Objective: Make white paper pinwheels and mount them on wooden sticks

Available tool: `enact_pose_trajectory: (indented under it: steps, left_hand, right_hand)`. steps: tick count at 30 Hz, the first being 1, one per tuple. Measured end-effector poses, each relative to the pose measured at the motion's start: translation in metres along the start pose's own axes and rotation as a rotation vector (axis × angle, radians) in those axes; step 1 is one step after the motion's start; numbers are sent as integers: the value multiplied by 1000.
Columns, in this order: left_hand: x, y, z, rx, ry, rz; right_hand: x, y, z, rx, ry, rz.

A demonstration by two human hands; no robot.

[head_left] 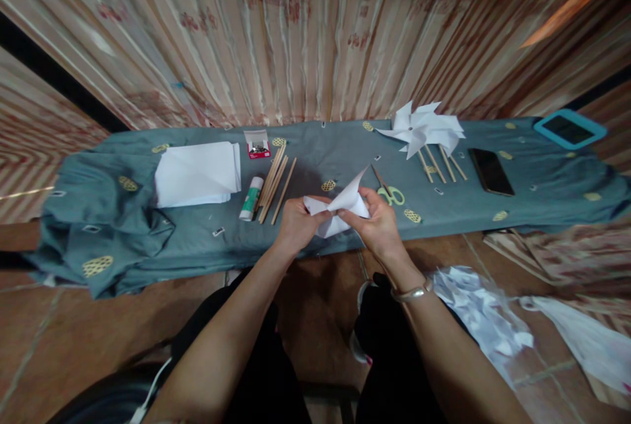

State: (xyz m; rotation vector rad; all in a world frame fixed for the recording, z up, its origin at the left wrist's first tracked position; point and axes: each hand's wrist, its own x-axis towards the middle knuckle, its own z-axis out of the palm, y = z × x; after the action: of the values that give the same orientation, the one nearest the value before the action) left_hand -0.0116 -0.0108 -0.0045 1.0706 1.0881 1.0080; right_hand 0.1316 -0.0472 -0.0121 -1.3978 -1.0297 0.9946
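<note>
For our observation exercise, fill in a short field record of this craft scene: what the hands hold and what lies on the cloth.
left hand: grips folded white paper
right hand: grips the same paper
left of hands: glue stick, wooden sticks, white paper stack, small red box
right of hands: scissors, finished paper pinwheels, black phone
surface: grey-blue cloth
</note>
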Motion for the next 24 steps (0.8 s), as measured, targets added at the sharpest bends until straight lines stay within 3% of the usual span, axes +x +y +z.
enact_pose_trajectory:
  steps: [17,24]
  left_hand:
    - [0,-4,1,-10,49,-24]
    - [1,-3,-1,-50,4,27]
  right_hand:
    - [-1,0,1,14,0,2]
    - [2,2,2,-21,-6,-33]
